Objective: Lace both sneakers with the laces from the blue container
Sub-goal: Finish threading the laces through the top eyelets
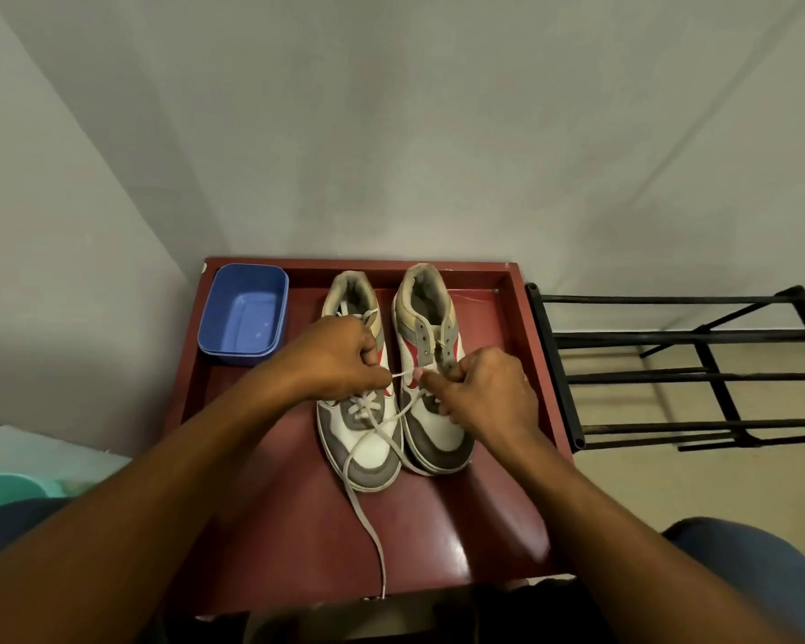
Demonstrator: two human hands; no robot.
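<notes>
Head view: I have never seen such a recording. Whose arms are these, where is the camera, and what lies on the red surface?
No machine here: a person works with bare hands. The camera sits on their head, looking forward and down, so both forearms reach in from below. On the dark red table stand two grey, white and red sneakers, toes toward the person. The left hand and right hand each pinch a pale lace stretched between them above the left sneaker, whose lower eyelets show crossed lacing; a loose tail runs to the table's front edge. The right sneaker is partly hidden by the right hand. The blue container at the far left looks empty. A black metal rack stands to the right.
</notes>
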